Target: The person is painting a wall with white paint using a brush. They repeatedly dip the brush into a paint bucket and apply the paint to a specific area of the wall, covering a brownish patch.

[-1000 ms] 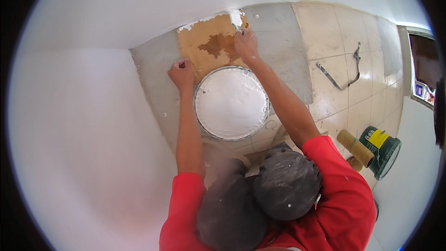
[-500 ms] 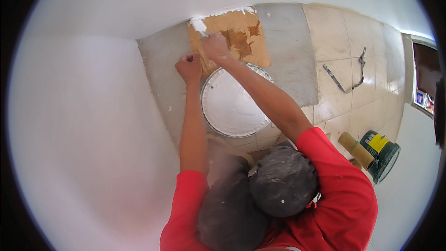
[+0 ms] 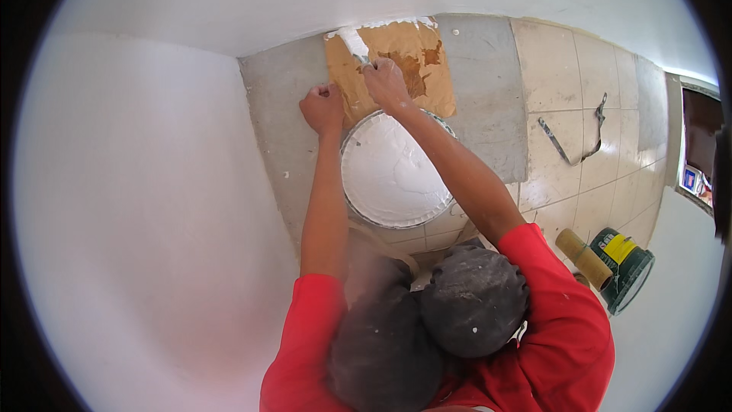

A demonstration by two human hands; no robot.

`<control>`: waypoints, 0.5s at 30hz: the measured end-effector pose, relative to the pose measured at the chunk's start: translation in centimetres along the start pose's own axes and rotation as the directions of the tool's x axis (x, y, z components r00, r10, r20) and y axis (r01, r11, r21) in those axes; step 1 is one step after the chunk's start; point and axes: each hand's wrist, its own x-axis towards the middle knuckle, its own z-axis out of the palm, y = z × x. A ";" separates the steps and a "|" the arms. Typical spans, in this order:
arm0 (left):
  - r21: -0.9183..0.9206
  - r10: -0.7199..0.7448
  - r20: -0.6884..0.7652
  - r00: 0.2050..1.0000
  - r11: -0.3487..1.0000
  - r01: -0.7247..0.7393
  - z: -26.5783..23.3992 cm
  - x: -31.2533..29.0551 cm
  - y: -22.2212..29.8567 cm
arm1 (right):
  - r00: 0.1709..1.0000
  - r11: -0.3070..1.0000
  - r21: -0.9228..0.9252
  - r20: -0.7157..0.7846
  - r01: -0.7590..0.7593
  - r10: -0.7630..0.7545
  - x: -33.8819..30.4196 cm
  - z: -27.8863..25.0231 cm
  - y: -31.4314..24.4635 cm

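Note:
In my right hand (image 3: 386,85) is a paintbrush (image 3: 354,42), its head thick with white paint, over the far left part of a brown cardboard sheet (image 3: 435,91). White paint edges the sheet along the wall, and darker torn patches mark its middle. My left hand (image 3: 322,109) is curled closed at the sheet's left edge, and no object shows in it. Between my forearms stands a round bucket (image 3: 396,226) filled nearly to the rim with white paint, just on my side of the cardboard. My right forearm passes over its right edge.
White walls rise ahead (image 3: 252,0) and at the left (image 3: 137,183). On the tiled floor (image 3: 549,152) to the right lies a dark strap (image 3: 564,154). A cardboard tube (image 3: 584,259) and a dark green bucket (image 3: 627,271) with a yellow label are near my right elbow.
My right hand and the brush have drawn back slightly from the wall, showing more of the brush head. The whole view has shifted a little; my left hand stays by the cardboard.

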 end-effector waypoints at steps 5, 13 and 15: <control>0.086 0.037 -0.013 0.999 0.996 -0.036 0.4 0.2 -0.3 | 0.992 0.996 -0.055 -0.092 0.077 -0.082 0.9 1.7 1.4; -0.024 -0.031 -0.063 0.998 0.999 0.030 0.3 -0.1 0.1 | 0.994 0.992 0.071 0.004 -0.105 0.105 0.0 0.6 1.1; -0.029 -0.028 -0.090 0.996 0.999 0.025 0.4 0.0 -0.1 | 0.995 0.991 0.089 0.026 -0.096 0.094 -0.2 0.2 1.4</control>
